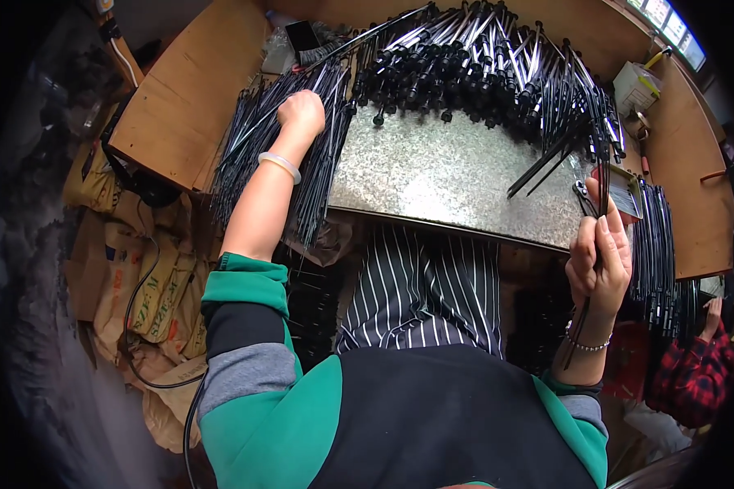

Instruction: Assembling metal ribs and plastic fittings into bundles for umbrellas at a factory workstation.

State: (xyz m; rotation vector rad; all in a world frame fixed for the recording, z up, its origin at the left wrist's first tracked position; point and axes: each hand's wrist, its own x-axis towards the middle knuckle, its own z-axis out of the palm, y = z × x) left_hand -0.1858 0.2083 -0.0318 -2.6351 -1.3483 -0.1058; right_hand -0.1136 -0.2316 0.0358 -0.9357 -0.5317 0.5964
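Observation:
My left hand [303,112] is closed in a fist over a heap of long thin black rods [257,134] at the left of the table. Whatever its fingers may grip is hidden. My right hand [602,257] is raised at the table's right edge, its fingers wrapped round a few thin black rods [603,175] held nearly upright. Their lower ends pass down along my wrist. At the back lies a big pile of silver shafts with black fittings [465,61], which look like folded umbrella frames. Loose black rods [542,167] stick out from its right side over the metal tabletop [416,155].
Wooden panels [192,90] wall in the table. A tray of thin pins [624,196] and pliers [581,191] sit near my right hand. More black rods [656,244] hang at the right. Sacks [159,301] stand at the left. A co-worker's plaid sleeve [693,379] shows lower right.

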